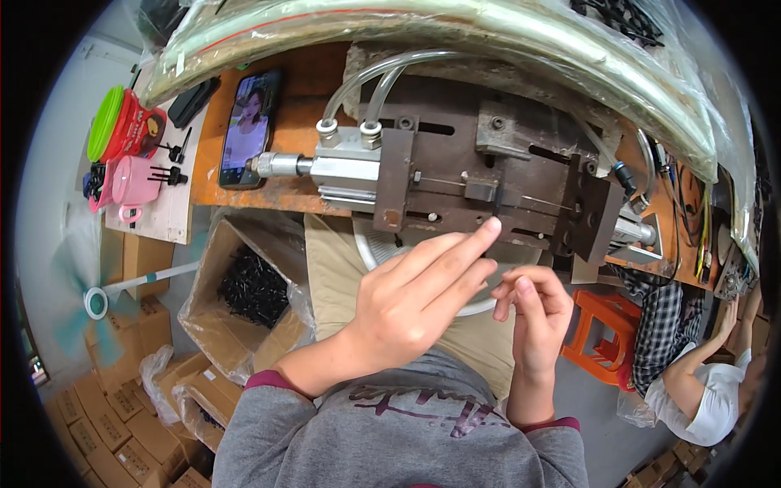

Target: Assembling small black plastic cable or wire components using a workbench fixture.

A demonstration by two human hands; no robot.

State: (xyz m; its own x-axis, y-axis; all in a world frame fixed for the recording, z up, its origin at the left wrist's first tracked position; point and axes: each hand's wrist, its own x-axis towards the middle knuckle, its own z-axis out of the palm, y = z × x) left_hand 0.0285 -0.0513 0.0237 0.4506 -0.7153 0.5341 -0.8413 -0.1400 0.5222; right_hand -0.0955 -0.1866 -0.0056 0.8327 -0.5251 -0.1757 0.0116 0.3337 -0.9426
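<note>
My left hand (411,301) reaches up to the front edge of a dark metal fixture (447,154). Its fingers are stretched out, and the leading fingertip is at the lower end of a slim black piece (499,199). That piece stands between small grey metal blocks (482,191) with thin rods on either side. Whether the fingertip presses on it I cannot tell. To the right, my right hand (538,313) is held with its fingers curled toward the thumb, close to the left fingers and apart from the fixture. What lies between its fingertips, if anything, is hidden.
Pneumatic cylinders (346,175) with clear hoses flank the fixture. A phone (250,130) lies left on the orange bench. Below stands a carton of black parts (252,285), near a fan (96,303). An orange stool (602,337) and another person (704,390) are at right.
</note>
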